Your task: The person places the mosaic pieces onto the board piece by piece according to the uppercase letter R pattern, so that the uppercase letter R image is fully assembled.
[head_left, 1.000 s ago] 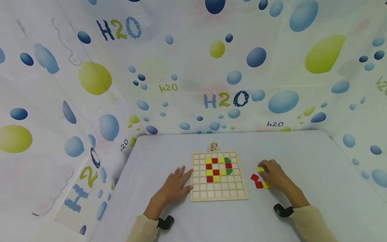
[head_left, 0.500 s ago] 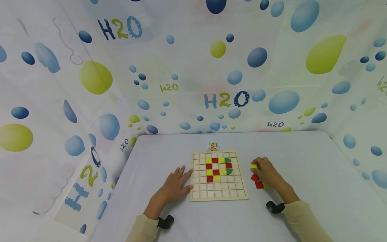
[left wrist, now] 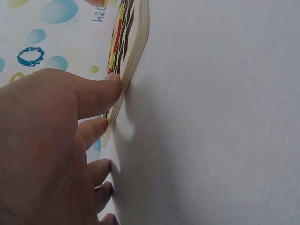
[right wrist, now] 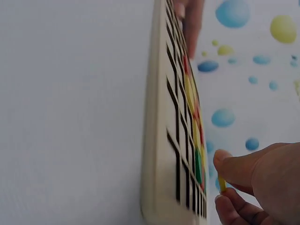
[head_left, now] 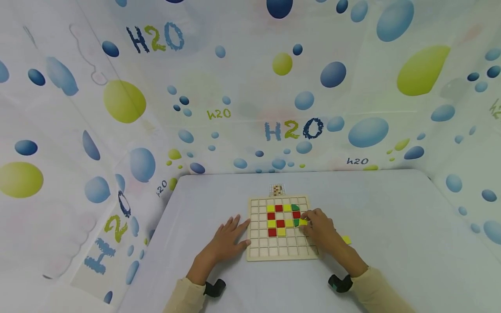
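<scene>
A wooden grid board (head_left: 258, 250) lies on the table with red, yellow and green tiles set in its squares. My left hand (head_left: 227, 241) is spread flat at the board's left side; its thumb and index finger touch the edge, as the left wrist view shows too. Over the board's right part, my right hand (head_left: 321, 230) pinches a yellow tile (head_left: 303, 222) between thumb and fingers, beside a green rounded tile (head_left: 296, 222). In the right wrist view the yellow tile (right wrist: 221, 183) appears edge-on in the pinch.
A small printed pattern card (head_left: 277, 189) lies just behind the board. Right of the board a loose yellow tile (head_left: 346, 239) shows past the right forearm, which hides the red tiles there. A white cloth (head_left: 195, 200) covers the table.
My right hand has carried the yellow tile leftward from the loose tiles to the right part of the board. The left hand has stayed in place.
</scene>
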`<action>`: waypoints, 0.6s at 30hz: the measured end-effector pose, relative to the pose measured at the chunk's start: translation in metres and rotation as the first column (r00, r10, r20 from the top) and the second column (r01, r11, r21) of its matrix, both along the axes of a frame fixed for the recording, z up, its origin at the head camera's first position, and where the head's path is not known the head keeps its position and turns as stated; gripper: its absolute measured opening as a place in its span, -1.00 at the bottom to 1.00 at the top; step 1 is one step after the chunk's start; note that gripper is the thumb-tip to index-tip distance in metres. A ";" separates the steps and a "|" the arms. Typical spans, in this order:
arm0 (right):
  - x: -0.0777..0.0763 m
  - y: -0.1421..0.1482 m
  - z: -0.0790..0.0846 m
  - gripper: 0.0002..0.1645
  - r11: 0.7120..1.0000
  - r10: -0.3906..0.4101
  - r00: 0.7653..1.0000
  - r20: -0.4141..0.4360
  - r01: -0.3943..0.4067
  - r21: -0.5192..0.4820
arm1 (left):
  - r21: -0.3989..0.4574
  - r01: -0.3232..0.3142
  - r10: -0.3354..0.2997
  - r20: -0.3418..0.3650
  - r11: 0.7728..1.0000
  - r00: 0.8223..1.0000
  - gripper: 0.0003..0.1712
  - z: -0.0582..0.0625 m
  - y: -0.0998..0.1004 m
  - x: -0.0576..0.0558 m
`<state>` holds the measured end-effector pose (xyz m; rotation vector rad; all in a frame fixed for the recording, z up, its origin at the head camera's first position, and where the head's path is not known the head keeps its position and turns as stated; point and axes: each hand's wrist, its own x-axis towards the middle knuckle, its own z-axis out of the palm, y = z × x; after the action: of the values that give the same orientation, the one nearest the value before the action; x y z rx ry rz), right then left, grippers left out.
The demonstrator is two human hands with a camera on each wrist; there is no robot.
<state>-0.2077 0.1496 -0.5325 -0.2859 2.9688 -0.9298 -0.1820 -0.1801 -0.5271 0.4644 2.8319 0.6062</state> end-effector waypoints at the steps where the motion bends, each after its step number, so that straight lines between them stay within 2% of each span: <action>1: 0.003 -0.006 0.001 -0.62 1.000 0.010 1.000 0.001 -0.010 -0.010 | -0.003 0.000 0.000 -0.002 1.000 1.000 -0.20 0.000 0.000 0.000; 4: 0.010 -0.024 0.000 -0.61 0.999 0.043 0.999 -0.008 -0.043 -0.022 | -0.008 -0.001 0.001 -0.006 1.000 1.000 -0.20 0.001 0.000 0.000; 12: 0.023 -0.058 -0.008 -0.68 0.989 0.148 0.983 -0.110 -0.150 -0.016 | -0.019 -0.001 0.001 -0.004 1.000 1.000 -0.19 0.000 0.000 -0.001; 18: 0.031 -0.072 -0.010 -0.75 0.969 0.248 0.952 -0.179 -0.241 0.059 | -0.013 -0.001 0.001 0.000 1.000 1.000 -0.18 -0.001 0.000 -0.001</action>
<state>-0.1767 0.0776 -0.5422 -0.7597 3.0126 -0.8620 -0.1834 -0.1798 -0.5285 0.4600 2.8348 0.5870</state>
